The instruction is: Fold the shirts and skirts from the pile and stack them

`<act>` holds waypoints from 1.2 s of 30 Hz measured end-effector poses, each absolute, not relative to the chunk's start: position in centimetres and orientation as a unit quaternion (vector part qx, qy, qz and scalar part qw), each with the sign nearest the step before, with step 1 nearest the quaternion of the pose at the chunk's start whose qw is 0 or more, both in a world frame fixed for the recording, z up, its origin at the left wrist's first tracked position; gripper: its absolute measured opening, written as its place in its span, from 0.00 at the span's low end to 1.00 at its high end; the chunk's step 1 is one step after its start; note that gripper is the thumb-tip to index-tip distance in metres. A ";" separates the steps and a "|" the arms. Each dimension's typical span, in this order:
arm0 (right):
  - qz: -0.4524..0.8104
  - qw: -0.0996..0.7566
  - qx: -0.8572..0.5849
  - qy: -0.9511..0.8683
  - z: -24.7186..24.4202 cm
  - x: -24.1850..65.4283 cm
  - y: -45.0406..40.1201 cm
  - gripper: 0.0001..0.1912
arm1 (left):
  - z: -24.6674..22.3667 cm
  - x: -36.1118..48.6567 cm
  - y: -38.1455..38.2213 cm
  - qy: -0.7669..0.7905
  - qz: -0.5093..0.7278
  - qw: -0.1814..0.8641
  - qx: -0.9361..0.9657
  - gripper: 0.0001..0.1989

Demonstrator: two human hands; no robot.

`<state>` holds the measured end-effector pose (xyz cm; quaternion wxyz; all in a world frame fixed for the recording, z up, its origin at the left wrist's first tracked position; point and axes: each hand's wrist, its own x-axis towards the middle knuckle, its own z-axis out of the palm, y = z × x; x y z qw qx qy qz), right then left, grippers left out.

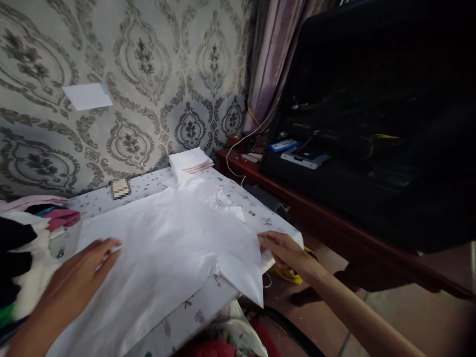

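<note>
A white short-sleeved shirt (pixel 167 233) lies spread out over the table, its neck part toward the right and one sleeve spread near the table's front edge. Over the shirt's left part is my left hand (pixel 87 265), its thumb and forefinger apart with nothing between them. On the right, my right hand (pixel 284 250) has its fingertips closed at the edge of the shirt's sleeve. The thumb of that hand is mostly hidden.
Folded white cloths (pixel 190 160) are stacked at the table's far corner. Mixed clothes (pixel 33 248) lie piled on the left. A dark red desk (pixel 312 198) with a large black screen-like object (pixel 364 99) stands right. A white cable (pixel 232 148) hangs near the curtain.
</note>
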<state>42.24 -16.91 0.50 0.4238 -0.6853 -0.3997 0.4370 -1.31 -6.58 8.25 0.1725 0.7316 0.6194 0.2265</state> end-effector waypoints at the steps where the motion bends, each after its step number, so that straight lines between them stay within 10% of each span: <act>1: 0.413 0.428 -0.694 -0.405 0.4 42.7 -15.8 0.18 | 8.5 2.0 -4.2 0.571 0.205 0.190 0.772 0.18; 5: 0.341 0.386 -0.742 -0.430 0.1 44.0 -11.0 0.12 | 7.6 17.0 5.3 0.388 0.113 0.325 0.855 0.19; 15: 0.224 0.194 -0.794 -0.531 1.0 43.8 -6.4 0.03 | 2.5 31.6 16.9 0.413 0.004 0.250 0.876 0.11; 29: 0.147 0.216 -0.787 -0.559 0.3 48.2 -5.9 0.05 | -1.4 33.0 16.3 0.380 0.221 0.351 0.827 0.11; 36: 0.221 0.431 -0.717 -0.502 -1.8 45.4 -15.1 0.29 | -2.3 24.9 8.3 0.262 0.190 0.248 0.913 0.21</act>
